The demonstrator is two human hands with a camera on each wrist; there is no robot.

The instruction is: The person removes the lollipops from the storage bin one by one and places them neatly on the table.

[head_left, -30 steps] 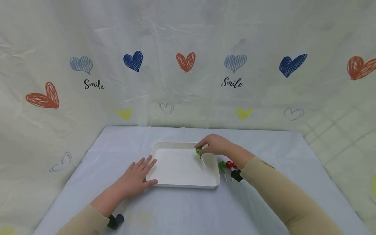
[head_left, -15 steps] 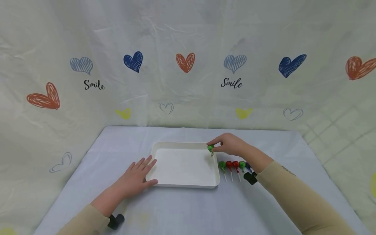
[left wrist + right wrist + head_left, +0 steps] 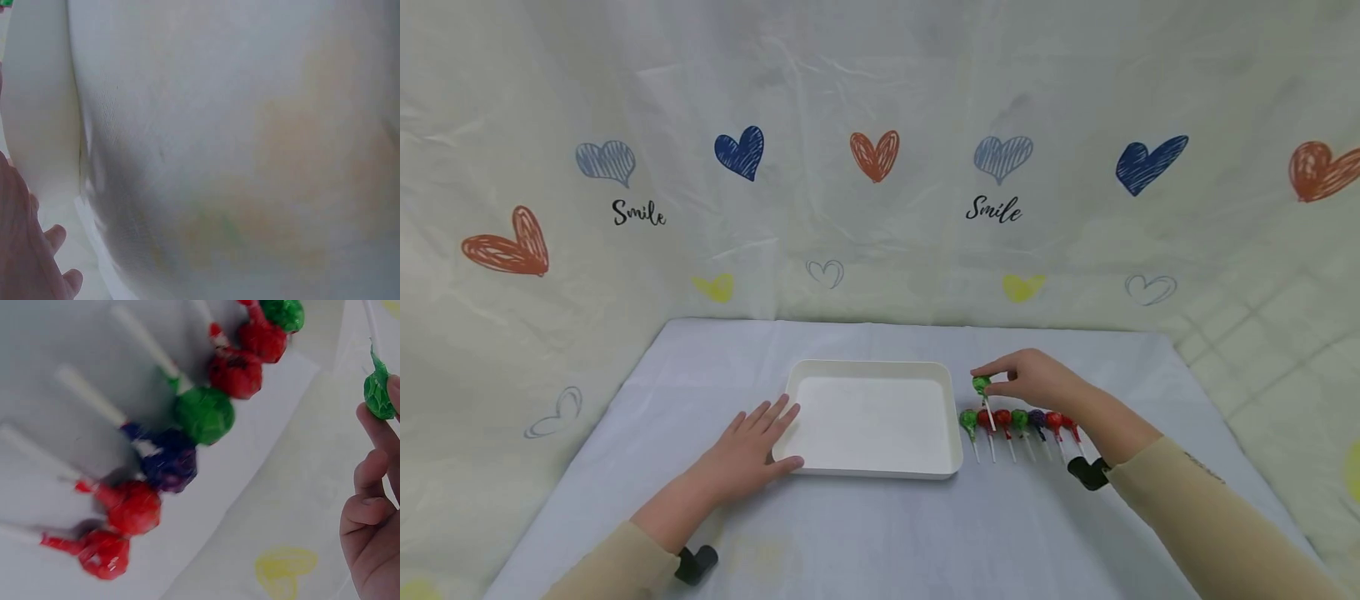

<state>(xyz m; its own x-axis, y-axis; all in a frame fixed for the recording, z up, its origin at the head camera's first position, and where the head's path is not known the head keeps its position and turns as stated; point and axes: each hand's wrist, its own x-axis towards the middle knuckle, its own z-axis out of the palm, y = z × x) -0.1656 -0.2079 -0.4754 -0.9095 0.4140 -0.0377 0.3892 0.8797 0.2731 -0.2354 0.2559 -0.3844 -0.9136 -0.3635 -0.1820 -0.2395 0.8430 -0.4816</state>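
Note:
My right hand point(image 3: 1037, 385) pinches a green-wrapped lollipop point(image 3: 981, 385) by its head, between thumb and fingers. The stick points down, above the left end of a row of lollipops. In that row lie a green lollipop point(image 3: 968, 420), several red lollipops point(image 3: 134, 507), another green lollipop point(image 3: 205, 415) and a purple lollipop point(image 3: 169, 460), sticks toward me. On the left, my left hand point(image 3: 741, 458) rests with spread fingers at the left edge of a white tray point(image 3: 865, 425). Nothing lies in the tray. The left wrist view shows mostly tablecloth and the tray's side.
A white cloth point(image 3: 850, 542) covers the table, which ends at a pale curtain point(image 3: 880, 75) printed with hearts and "Smile". The lollipop row lies just right of the tray. A black wrist device point(image 3: 696, 565) sits under the left sleeve.
My right hand has carried the green lollipop rightward, from over the tray to over the lollipop row. More of the row is uncovered. The left hand has stayed put.

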